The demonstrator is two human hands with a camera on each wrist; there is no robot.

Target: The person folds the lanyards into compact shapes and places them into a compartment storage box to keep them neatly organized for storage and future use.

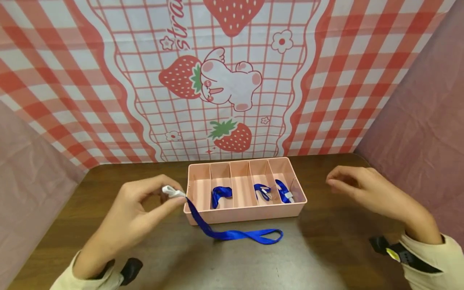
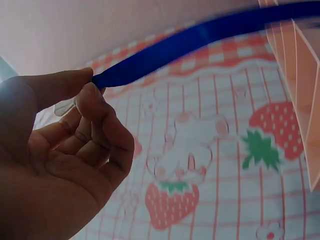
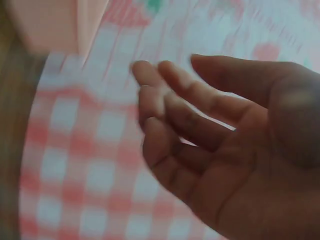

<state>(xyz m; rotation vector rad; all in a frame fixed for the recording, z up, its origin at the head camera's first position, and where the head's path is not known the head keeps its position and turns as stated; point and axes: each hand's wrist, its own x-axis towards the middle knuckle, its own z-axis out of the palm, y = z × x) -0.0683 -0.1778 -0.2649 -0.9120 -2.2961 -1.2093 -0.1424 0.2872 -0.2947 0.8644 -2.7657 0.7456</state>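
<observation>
A blue lanyard [image 1: 232,235] hangs from my left hand [image 1: 134,213], which pinches it by its white clip end [image 1: 173,191] between thumb and forefinger. Its looped far end trails to the right in front of the pink divided box [image 1: 243,216]. In the left wrist view the blue strap [image 2: 200,37] stretches away from the pinching fingertips toward the box. Off to the right of the box, my right hand [image 1: 369,193] hovers with loosely bent fingers and nothing in it; the right wrist view shows the same bare palm [image 3: 240,170].
Inside the box, blue lanyards lie in the second compartment [image 1: 220,193], the fourth [image 1: 264,191] and the rightmost [image 1: 284,191]. The box stands on a dark wooden table [image 1: 232,266]. Behind it hangs a strawberry-patterned cloth [image 1: 232,84], with pink cloth [image 1: 417,104] at the sides.
</observation>
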